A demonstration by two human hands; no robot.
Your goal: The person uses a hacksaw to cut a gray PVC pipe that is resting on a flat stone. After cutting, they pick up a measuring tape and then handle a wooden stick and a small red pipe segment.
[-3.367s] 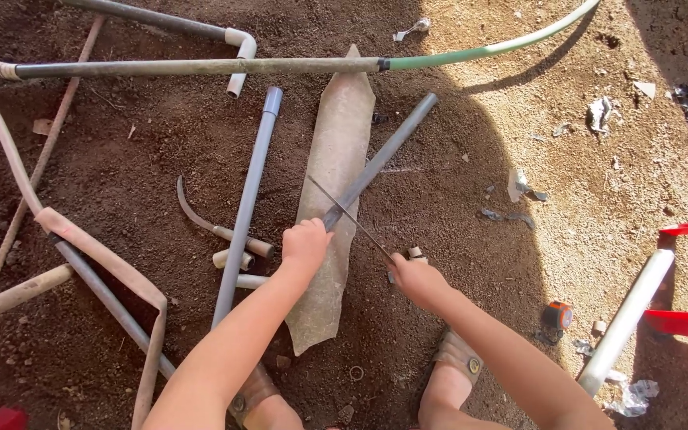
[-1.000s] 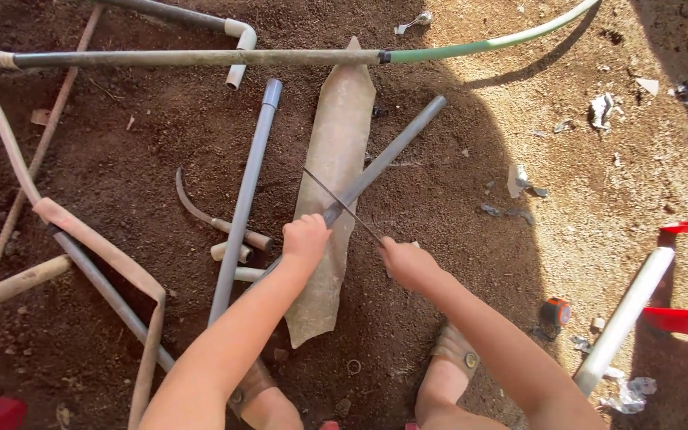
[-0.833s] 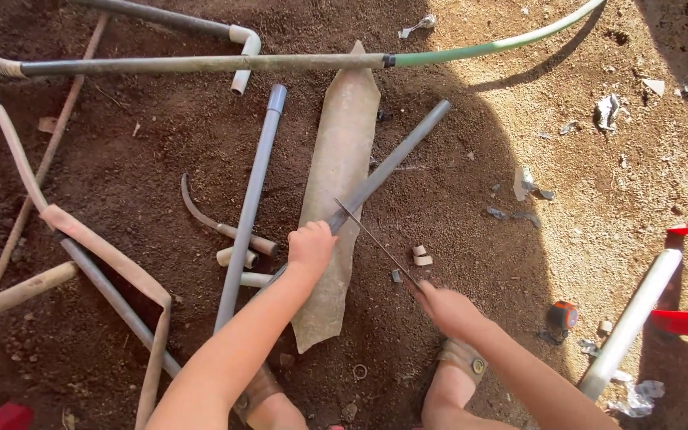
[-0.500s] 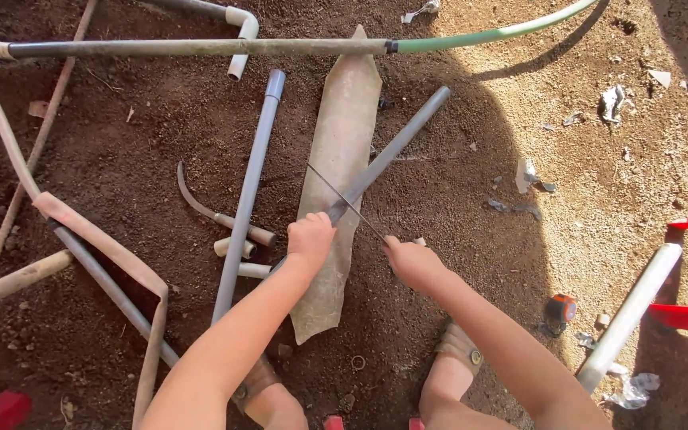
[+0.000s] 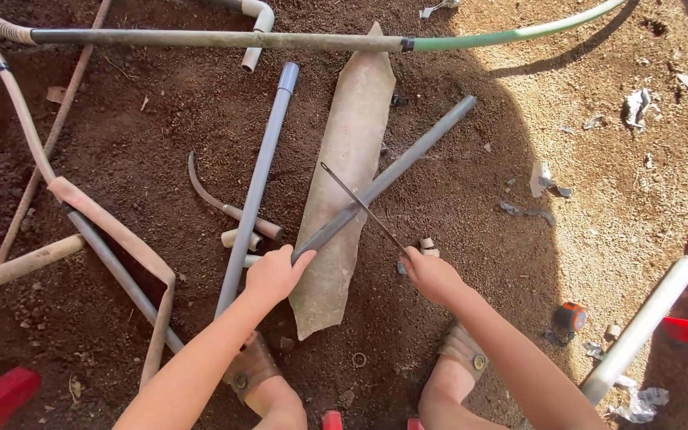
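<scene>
My left hand [image 5: 274, 273] grips the near end of a grey plastic pipe [image 5: 408, 158] that lies slanted across a long curved slab [image 5: 349, 151] on the soil. My right hand [image 5: 431, 275] holds a thin saw blade [image 5: 362, 205] whose edge rests across the pipe, just right of my left hand. Short cut-off pipe pieces [image 5: 426, 247] lie beside my right hand. Both my sandalled feet show at the bottom edge.
A second grey pipe [image 5: 258, 179] lies left of the slab, with a sickle [image 5: 220, 203] and pipe offcuts beside it. A long hose [image 5: 280, 38] runs along the top. A tape measure [image 5: 569, 316], a white pipe [image 5: 643, 322] and red frames sit at the right.
My right hand has moved the saw blade back and forth across the pipe. My left hand has stayed gripping the pipe.
</scene>
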